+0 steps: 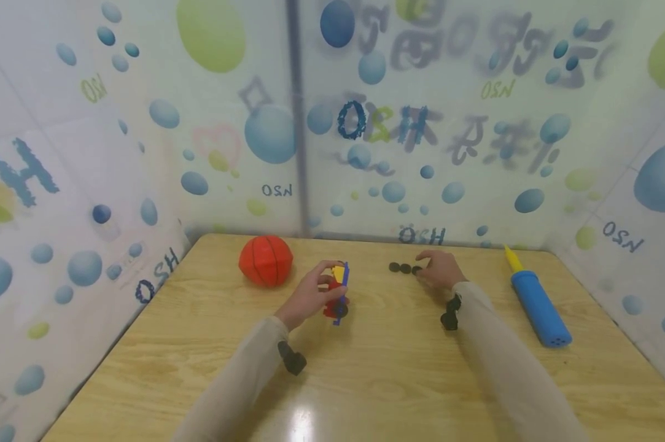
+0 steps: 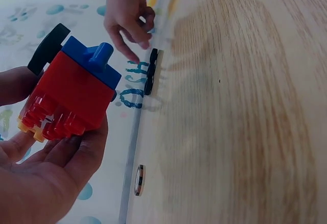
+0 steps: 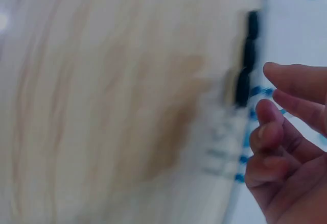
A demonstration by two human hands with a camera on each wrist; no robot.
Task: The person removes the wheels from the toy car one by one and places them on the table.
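Left hand grips the toy, and the right hand, loosely bent and empty, hovers by 3 far discs!

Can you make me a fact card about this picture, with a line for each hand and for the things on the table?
Left grip: holds the toy
Toy colours: red, blue and yellow, plus a black wheel
Right grip: close to one end of the discs, holding nothing
Discs: three in a row, black
Ball: red with dark lines, on the left side
Pump: blue and yellow, lying on the right side
Table: light wood
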